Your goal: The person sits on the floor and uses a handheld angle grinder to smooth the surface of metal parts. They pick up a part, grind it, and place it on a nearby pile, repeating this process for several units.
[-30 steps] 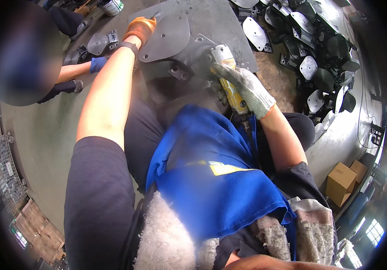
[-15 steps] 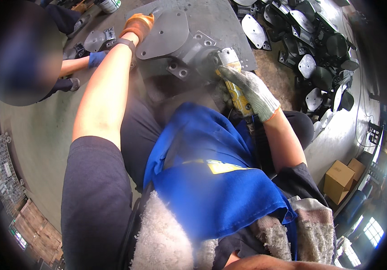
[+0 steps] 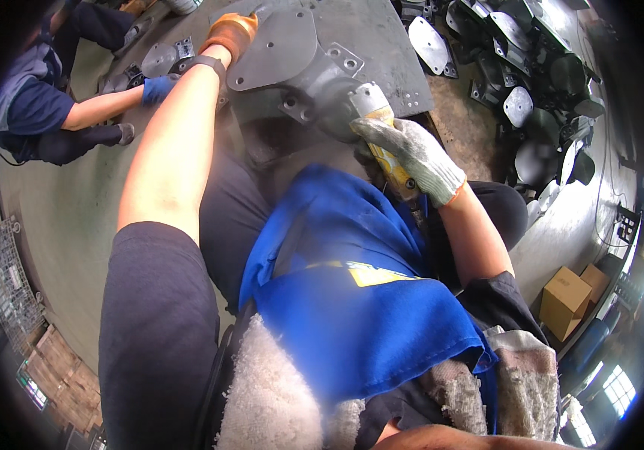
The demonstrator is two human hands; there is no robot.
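My right hand [image 3: 412, 150], in a whitish knit glove, is wrapped around a yellow power grinder [image 3: 386, 154] with a silver head. The grinder's head sits against the near end of a dark grey metal bracket [image 3: 281, 49], where its disc is blurred. This bracket has a flat rounded plate with holes and a foot with bolt holes. At the plate's far left edge my left hand [image 3: 232, 34], in an orange glove, is closed on the bracket; its fingertips are partly hidden. The bracket lies on a dark metal work surface [image 3: 378, 45].
Many similar brackets [image 3: 517, 105] are heaped at the right. At the left a co-worker [image 3: 44, 112] crouches, a blue-gloved hand [image 3: 158, 88] near another bracket [image 3: 161, 58]. Cardboard boxes [image 3: 564, 300] stand at the lower right, and a wire cage [image 3: 8, 274] at the far left.
My right hand and the grinder have shifted slightly left along the bracket's end. My left hand stays at the plate's edge, and the view has moved a little.
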